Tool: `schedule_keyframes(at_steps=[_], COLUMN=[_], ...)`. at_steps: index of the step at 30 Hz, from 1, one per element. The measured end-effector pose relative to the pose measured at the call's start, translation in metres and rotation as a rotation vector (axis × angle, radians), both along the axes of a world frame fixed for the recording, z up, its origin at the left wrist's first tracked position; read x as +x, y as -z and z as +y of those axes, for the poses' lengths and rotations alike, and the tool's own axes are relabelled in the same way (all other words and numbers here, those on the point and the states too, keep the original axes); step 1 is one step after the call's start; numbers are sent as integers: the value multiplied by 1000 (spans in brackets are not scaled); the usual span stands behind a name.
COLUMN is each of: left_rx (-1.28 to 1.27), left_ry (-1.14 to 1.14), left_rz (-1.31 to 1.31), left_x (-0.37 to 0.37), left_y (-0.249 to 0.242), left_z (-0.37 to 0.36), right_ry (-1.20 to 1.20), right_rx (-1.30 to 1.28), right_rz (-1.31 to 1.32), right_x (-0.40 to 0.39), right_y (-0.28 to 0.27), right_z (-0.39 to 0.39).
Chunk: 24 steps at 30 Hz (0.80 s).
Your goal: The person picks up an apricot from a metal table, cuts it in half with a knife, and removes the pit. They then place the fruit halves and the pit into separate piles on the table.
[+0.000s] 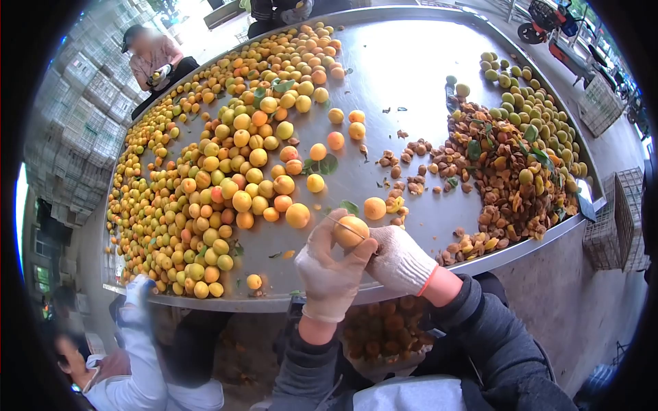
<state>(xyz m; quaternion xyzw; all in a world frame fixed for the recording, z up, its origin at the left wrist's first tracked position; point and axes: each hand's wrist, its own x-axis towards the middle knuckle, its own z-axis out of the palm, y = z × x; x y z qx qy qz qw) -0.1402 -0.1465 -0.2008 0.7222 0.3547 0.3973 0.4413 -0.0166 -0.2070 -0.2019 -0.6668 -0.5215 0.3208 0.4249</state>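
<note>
An orange-yellow apricot (351,233) is gripped in the fingers of my gloved left hand (325,279), just above the table's front edge. My right hand (404,260), in a white knitted glove with a red cuff, is closed right beside it. A thin dark blade edge, like that of a small knife (347,228), lies across the apricot; its handle is hidden in my right fingers. Another apricot (375,208) and a green leaf (349,207) lie just beyond my hands. Below the table edge, near my lap, stands a container of apricot pieces (387,329), partly hidden by my arms.
Many whole apricots (205,205) cover the left of the metal table (391,61). Brown pits and scraps (507,185) are heaped at right, beside greenish fruit (541,116). Co-workers sit at far left (154,65) and near left (137,363). Crates (613,219) stand at right.
</note>
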Motion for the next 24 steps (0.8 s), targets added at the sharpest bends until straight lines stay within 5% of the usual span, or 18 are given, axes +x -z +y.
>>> schedule_keyframes(at_steps=[2, 5, 13, 17, 19, 21, 24], left_rx=[-148, -297, -379, 107, 302, -72, -152], left_ry=[46, 147, 205, 133, 63, 62, 110], left_rz=[-34, -90, -230, -15, 94, -263, -210], left_x=[-2, -9, -12, -10, -12, -12, -15], left_y=[-9, -13, -4, 4, 1, 3, -4], left_z=[3, 7, 8, 7, 9, 10, 7], right_ry=[-137, -307, -269, -53, -8, 12, 36], right_rx=[-95, -147, -103, 98, 73, 112, 144], right_rz=[196, 142, 243, 268, -76, -275, -279], right_x=[4, 16, 2, -7, -2, 0, -1], right_y=[0, -8, 13, 14, 11, 10, 14], right_z=[1, 3, 2, -7, -6, -2, 0])
